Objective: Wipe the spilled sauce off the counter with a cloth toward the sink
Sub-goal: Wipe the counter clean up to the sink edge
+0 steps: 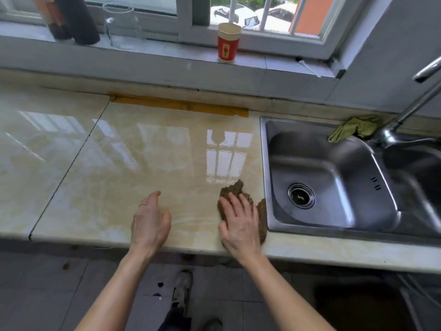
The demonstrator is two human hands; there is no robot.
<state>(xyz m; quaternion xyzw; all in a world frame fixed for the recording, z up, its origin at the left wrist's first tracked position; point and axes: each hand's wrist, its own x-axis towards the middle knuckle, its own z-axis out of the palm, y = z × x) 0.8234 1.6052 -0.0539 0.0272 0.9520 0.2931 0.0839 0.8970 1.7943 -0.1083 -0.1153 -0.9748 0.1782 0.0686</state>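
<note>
Marble counter (143, 151), one sink (322, 163), one brown cloth (232, 188) under flat right hand (238, 223), left hand (149, 223) relaxed, empty

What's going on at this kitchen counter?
A person is wiping the counter. The right hand presses a brown cloth flat against it, and the cloth's edge reaches the sink rim. The left hand is open over the counter and holds nothing. The surface looks wet and streaky, but no distinct blob of sauce shows.
</note>
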